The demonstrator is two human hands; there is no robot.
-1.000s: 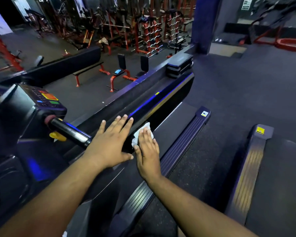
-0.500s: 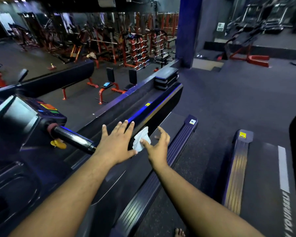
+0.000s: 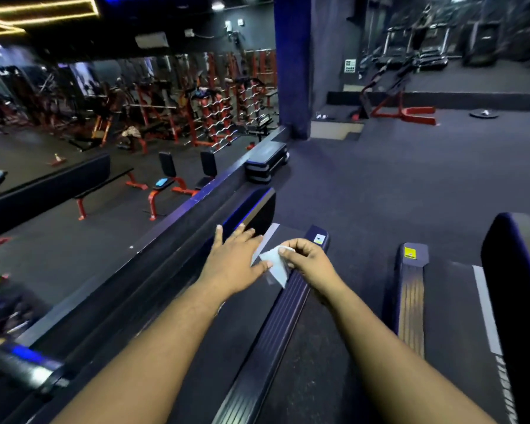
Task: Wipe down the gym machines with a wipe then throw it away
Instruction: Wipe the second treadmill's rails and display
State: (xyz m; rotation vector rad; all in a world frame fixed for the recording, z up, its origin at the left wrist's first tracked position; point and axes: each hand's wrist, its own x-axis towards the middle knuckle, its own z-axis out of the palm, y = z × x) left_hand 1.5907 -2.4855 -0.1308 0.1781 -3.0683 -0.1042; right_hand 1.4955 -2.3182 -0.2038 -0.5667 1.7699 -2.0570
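Note:
A white wipe (image 3: 275, 265) hangs between both hands above the treadmill's side rail (image 3: 276, 328). My right hand (image 3: 311, 264) pinches its upper edge with curled fingers. My left hand (image 3: 234, 264) is spread with straight fingers, its thumb touching the wipe's left edge. Its fingertips reach toward the end of the treadmill's dark handrail (image 3: 251, 211), whose top shines blue. The treadmill belt (image 3: 227, 325) lies below my forearms.
A second treadmill (image 3: 450, 307) stands to the right with its tall handrail (image 3: 520, 289) at the frame edge. Stacked step platforms (image 3: 266, 162) sit behind the handrail. Red benches (image 3: 166, 191) and weight racks fill the lower floor on the left. A blue pillar (image 3: 292, 65) rises ahead.
My right hand lifted the wipe off the handrail and now pinches it in the air. My left hand slid to the handrail's far end. The view swung up and right, leaving the console out of frame.

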